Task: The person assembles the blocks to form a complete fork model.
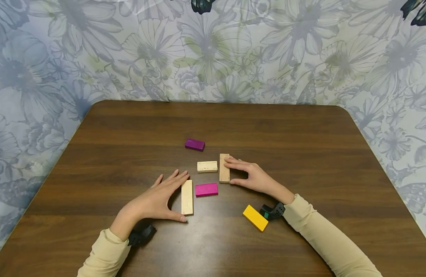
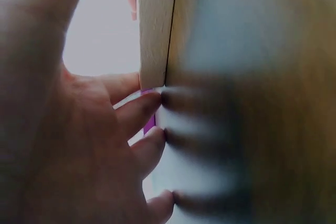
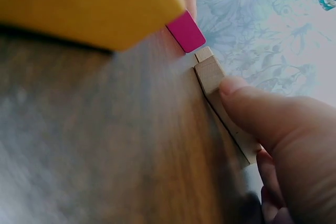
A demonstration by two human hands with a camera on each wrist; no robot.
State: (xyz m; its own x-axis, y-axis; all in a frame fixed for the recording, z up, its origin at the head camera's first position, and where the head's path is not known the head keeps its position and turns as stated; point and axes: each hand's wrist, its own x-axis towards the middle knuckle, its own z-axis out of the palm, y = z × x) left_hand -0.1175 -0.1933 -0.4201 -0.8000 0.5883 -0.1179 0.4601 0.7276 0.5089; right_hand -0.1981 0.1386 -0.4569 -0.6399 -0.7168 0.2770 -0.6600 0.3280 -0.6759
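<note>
On the brown table my left hand point(image 1: 152, 202) spans an upright-lying plain wooden block point(image 1: 187, 198), thumb at its near end and a finger at its far end; the other fingers spread beyond. My right hand point(image 1: 256, 177) pinches a second plain wooden block point(image 1: 224, 173) lengthwise, thumb at the near end and fingertips by the far end. Between the two lie a magenta block point(image 1: 206, 190), close to the left-hand block, and a third wooden block point(image 1: 207, 167), turned crosswise beside the right-hand block. The left wrist view shows the wooden block point(image 2: 156, 30) close up against the fingers.
A purple block point(image 1: 194, 145) lies farther back on the table point(image 1: 136, 130). Near the right wrist is a yellow block point(image 1: 255, 218), large in the right wrist view. Each wrist wears a black device point(image 1: 272, 211). A flower-patterned cloth point(image 1: 230, 50) hangs behind the table.
</note>
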